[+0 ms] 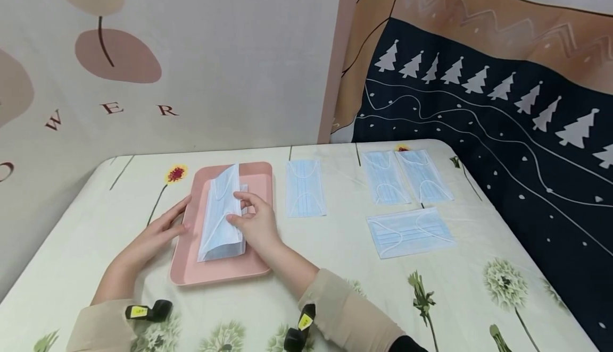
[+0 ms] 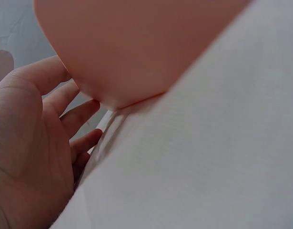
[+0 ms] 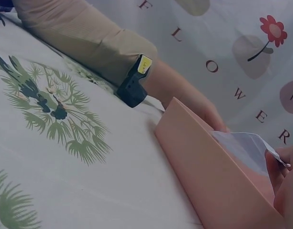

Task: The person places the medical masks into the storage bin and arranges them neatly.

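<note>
Pinching the edge of a stack of face masks [image 1: 221, 219], the right hand [image 1: 255, 223] had its fingers curled on the stack, which lay inside the pink tray [image 1: 258, 184]. The left hand [image 1: 160, 231] rested flat, fingers straight, against the tray's left rim, holding nothing. Right of the tray on the table [image 1: 335, 251] lay one mask [image 1: 305, 188], and farther right, well apart from the tray, three more masks [image 1: 407, 195] lay flat
</note>
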Tool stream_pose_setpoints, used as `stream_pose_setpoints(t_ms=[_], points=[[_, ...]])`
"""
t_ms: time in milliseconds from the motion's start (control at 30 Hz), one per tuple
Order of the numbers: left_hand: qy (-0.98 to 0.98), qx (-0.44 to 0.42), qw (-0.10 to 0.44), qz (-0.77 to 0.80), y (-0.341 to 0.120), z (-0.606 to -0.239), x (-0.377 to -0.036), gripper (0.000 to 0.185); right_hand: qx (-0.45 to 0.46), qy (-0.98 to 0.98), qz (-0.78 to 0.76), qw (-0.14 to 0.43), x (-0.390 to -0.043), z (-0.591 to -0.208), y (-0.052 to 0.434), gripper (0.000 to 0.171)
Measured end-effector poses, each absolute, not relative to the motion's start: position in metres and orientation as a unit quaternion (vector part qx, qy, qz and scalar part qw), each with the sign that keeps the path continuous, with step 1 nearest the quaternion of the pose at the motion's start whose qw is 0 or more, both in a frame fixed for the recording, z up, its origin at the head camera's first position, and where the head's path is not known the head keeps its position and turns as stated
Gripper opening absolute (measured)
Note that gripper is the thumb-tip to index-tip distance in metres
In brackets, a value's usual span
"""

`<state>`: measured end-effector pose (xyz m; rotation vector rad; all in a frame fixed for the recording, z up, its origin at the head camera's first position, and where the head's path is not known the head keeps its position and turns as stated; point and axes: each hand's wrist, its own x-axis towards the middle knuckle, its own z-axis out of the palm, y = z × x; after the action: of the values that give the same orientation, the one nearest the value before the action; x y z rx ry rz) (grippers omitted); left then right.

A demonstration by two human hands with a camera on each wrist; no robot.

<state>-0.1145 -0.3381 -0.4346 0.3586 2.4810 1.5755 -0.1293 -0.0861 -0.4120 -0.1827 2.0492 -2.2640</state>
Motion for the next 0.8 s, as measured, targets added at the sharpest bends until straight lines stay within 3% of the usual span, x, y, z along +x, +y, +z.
stream_pose_setpoints(t_ms=[800], points=[[0.832, 0.113, 0.1, 0.534, -0.338, -0.4323, -0.1141, 0.067, -0.023, 0.764, -0.642, 0.056, -0.1326, -0.4206, -0.0916, 0.04]])
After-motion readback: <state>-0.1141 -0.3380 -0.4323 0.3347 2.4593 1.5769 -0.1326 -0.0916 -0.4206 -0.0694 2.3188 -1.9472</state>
